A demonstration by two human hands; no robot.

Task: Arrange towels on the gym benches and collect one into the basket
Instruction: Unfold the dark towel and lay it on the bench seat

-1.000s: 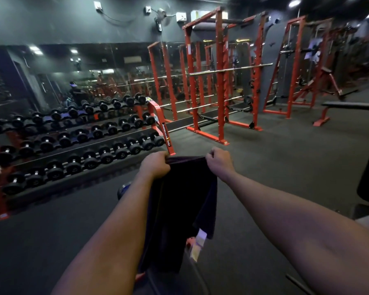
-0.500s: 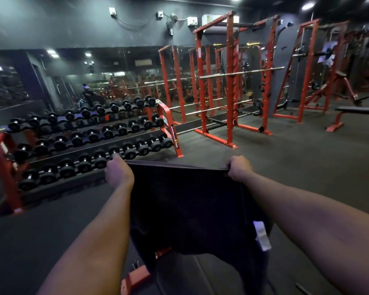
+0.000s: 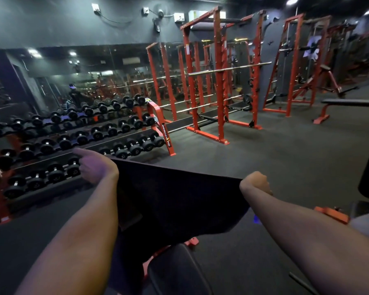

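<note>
This is a dim gym with a dark rubber floor [image 3: 264, 156]. A red rack of black dumbbells [image 3: 73, 135] lines the mirrored wall at far left, and tall red steel power racks [image 3: 217, 77] stand far centre. My left hand [image 3: 96, 165] and right hand [image 3: 255, 183], well apart, each clench a top corner of a dark rectangular cloth towel [image 3: 175, 201]. It hangs taut between them above the near black padded desk [image 3: 177, 271].

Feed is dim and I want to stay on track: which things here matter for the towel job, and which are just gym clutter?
Part of the job:
- dark towel, stretched between left hand and right hand
- padded bench below the towel
- flat bench at far right

Just lying about:
- dumbbell rack
- red power rack with its barbell
- wall mirror
</note>
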